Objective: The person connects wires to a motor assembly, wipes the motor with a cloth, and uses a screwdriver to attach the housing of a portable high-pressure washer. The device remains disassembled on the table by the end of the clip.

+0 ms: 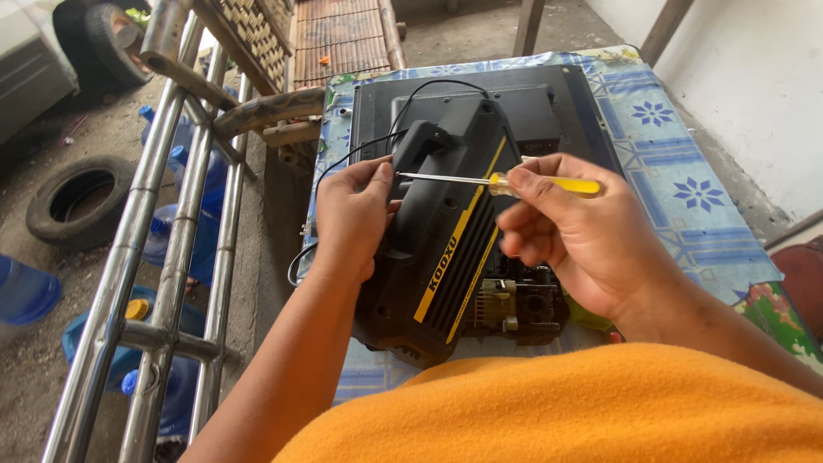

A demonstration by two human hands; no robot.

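Note:
A black machine housing with yellow stripes (446,240) lies on a table in front of me, its handle end pointing away. My left hand (351,214) grips its left side near the handle. My right hand (574,236) holds a screwdriver with a yellow handle (561,184) level, the metal shaft pointing left. The tip reaches the housing beside my left fingers. A black cable (343,163) loops from the top of the housing. Metal parts (514,304) show at the housing's lower right.
Under the housing lies a flat black panel (591,111) on a blue floral tablecloth (686,180). A steel railing (171,257) runs along the left, with blue water bottles (26,291) and tyres (77,197) on the ground beyond. A white wall (754,77) stands at right.

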